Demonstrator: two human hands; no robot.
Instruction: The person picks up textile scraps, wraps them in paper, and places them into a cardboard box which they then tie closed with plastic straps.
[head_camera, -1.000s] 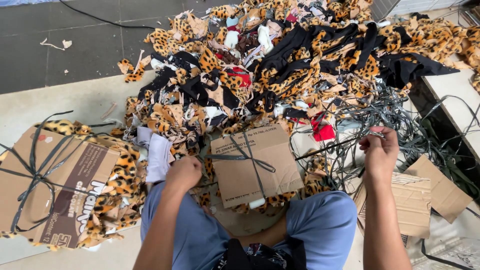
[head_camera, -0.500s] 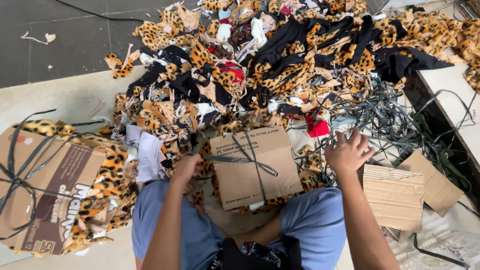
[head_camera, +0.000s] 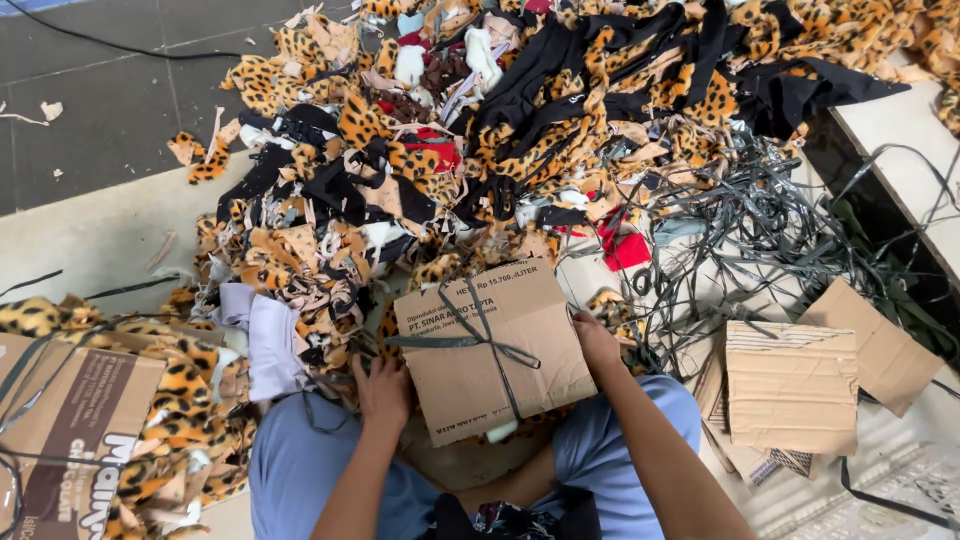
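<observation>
Person's sitting on the floor in blue trousers (head_camera: 300, 470), with a cardboard bundle (head_camera: 495, 350) tied crosswise with dark strapping (head_camera: 480, 340) propped between the knees. Left hand (head_camera: 383, 392) sits at the bundle's 8 o'clock corner, fingers curled against its edge. Right hand (head_camera: 597, 342) presses on the 3 o'clock edge, fingers tucked behind the card, so I can't tell how tight either grip is.

At 9 o'clock from the bundle there's a second tied pack, brown cardboard (head_camera: 70, 440) with leopard-print scraps (head_camera: 170, 400) sticking out of it. At 3 o'clock lie loose corrugated cardboard sheets (head_camera: 790, 385), well clear of the hands. Past those, around 2 o'clock, a messy tangle of grey strapping (head_camera: 760, 230) spreads over the floor.

Straight ahead at 12 o'clock a big heap of fabric offcuts (head_camera: 520, 130), leopard print with black, red and white bits mixed in, crowds right up against the bundle's top edge. Beyond it at 10 o'clock is dark tiled floor (head_camera: 100, 110).
</observation>
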